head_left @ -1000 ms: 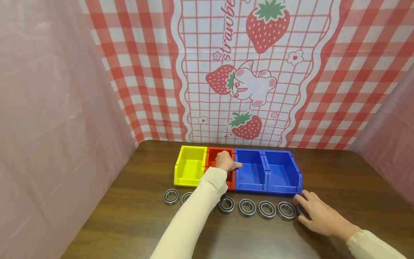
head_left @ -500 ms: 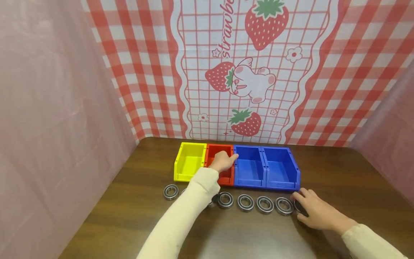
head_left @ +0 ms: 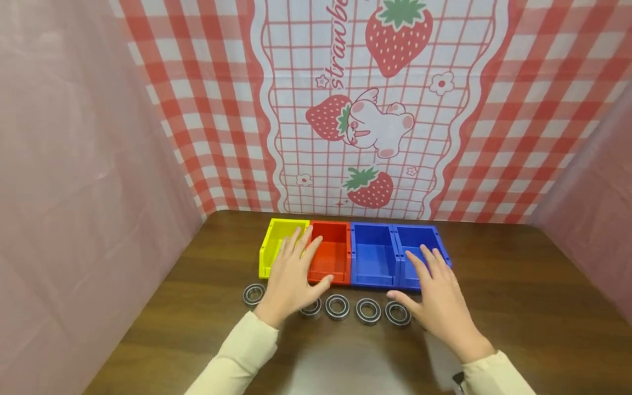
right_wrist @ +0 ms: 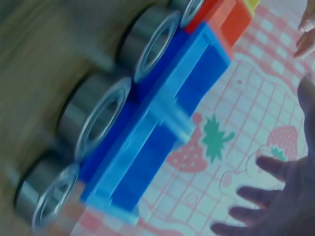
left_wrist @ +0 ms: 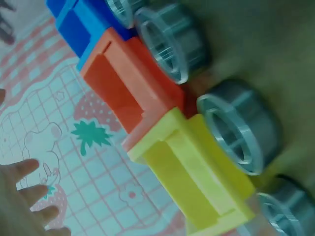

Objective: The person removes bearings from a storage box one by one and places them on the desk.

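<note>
My left hand [head_left: 291,277] hovers with spread fingers over the gap between the yellow bin [head_left: 266,257] and the red bin [head_left: 329,262], holding nothing. Its fingers show at the lower left of the left wrist view. My right hand [head_left: 443,304] is likewise spread and bare, in front of the right blue bin [head_left: 415,240]; the left blue bin [head_left: 373,259] stands beside it. Steel ball bearings lie in a row before the bins, among them a bearing [head_left: 328,309] near the middle and one [head_left: 389,319] by my right thumb. My hands hide parts of the row.
A dark wooden table [head_left: 182,329] carries everything. Behind the bins hangs a checked strawberry cloth [head_left: 227,137]. Pink curtains close off the left side [head_left: 99,192] and right side. A small dark object [head_left: 459,378] shows at the right cuff.
My left hand has drawn back from the red bin toward the left and spread its fingers. My right hand has left the bearing at the row's right end and moved left, opening out.
</note>
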A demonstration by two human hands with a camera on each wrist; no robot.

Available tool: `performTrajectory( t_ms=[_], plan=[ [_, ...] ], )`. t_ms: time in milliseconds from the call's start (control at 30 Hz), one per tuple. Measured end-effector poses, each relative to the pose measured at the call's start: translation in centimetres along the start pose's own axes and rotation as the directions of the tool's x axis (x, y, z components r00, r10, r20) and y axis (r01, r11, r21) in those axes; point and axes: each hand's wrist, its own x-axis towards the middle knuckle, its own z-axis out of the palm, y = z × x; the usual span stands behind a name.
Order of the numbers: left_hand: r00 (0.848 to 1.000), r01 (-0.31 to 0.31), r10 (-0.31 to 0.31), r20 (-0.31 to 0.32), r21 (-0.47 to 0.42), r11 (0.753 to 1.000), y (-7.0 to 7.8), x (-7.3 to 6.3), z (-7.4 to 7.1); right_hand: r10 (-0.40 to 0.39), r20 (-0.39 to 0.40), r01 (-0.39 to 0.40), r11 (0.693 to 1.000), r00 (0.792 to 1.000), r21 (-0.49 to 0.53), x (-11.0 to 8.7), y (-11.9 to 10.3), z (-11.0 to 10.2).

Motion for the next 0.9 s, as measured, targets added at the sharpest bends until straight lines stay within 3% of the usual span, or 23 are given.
performTrajectory(
  t_ms=[133,267,400,600,900],
  plan=[
    [0.999,0.035,-0.039,0.027,0.132,0.991,0.4,-2.4,0.1,0.103,0.052,-0.103,0.995,0.993,-0.02,-0.7,-1.9,1.0],
    [0.99,0.092,-0.109,0.086,0.179,0.98,1.0,-3.5,0.2,0.169,0.155,-0.165,0.986,0.973,-0.037,-1.4,-2.9,1.5],
    [0.981,0.13,-0.152,0.117,0.176,0.976,1.3,-3.9,0.3,0.182,0.209,-0.174,0.983,0.961,-0.058,-1.7,-3.1,1.7],
    [0.98,0.141,-0.162,0.114,0.173,0.975,1.2,-3.5,0.3,0.181,0.205,-0.174,0.983,0.962,-0.052,-1.1,-2.9,1.5],
    [0.953,0.183,-0.216,0.213,0.161,0.97,1.6,-5.2,0.9,0.194,0.225,-0.19,0.981,0.955,-0.041,-2.2,-3.0,2.1]
  ],
)
